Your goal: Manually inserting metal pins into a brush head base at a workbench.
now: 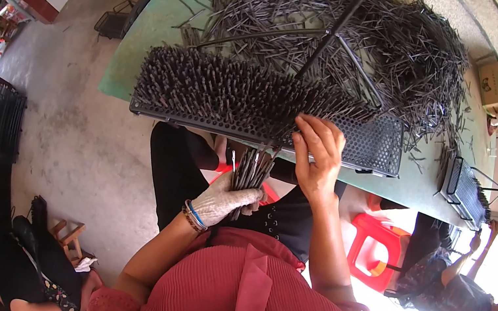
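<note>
My left hand, in a pale knitted glove, is wrapped round an upright bundle of thin dark sticks in front of my lap. Just above it and to the right, my bare right hand reaches over the near edge of a long black perforated tray. Its thumb and fingers are drawn together beside the last rows; what they pinch is too small to make out. Dense dark sticks stand in the holes over the tray's left and middle, while holes show bare at its right end.
Loose dark sticks are heaped across the green table behind the tray. A black metal rod with braces rises over the tray. At right are another perforated tray, a red stool and a co-worker. Another person sits lower left.
</note>
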The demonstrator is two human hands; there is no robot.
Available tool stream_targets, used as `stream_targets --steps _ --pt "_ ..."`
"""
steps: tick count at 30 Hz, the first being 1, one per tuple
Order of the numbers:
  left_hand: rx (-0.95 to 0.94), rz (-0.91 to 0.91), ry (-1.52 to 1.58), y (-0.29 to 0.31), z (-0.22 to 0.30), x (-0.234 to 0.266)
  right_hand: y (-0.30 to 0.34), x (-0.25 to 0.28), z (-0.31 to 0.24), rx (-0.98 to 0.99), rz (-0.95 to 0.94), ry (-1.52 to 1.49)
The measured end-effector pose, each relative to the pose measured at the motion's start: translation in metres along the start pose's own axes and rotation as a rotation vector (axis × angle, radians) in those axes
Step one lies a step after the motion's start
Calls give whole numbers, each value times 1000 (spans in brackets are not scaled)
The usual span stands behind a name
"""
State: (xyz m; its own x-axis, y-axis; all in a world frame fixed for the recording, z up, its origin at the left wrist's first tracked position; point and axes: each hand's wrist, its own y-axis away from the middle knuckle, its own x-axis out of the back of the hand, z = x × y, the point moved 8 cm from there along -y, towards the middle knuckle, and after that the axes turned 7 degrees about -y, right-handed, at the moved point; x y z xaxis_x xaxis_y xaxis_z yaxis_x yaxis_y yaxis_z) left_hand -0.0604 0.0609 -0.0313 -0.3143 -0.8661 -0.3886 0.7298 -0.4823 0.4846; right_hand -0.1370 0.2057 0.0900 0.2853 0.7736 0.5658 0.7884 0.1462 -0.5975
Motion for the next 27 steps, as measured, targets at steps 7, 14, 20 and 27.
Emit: stream_targets --steps 7,14,20,27 --pt "-51 -52 -48 -2 18 -14 27 -7 12 -542 -237 -394" --pt "73 -128 -289 -11 32 -34 49 -6 45 -759 -144 -778" --pt "57 -151 -198 -22 18 -34 34 29 63 -855 17 -648" --pt "31 -98 -21 -26 -1 -24 6 39 64 -668 148 -643"
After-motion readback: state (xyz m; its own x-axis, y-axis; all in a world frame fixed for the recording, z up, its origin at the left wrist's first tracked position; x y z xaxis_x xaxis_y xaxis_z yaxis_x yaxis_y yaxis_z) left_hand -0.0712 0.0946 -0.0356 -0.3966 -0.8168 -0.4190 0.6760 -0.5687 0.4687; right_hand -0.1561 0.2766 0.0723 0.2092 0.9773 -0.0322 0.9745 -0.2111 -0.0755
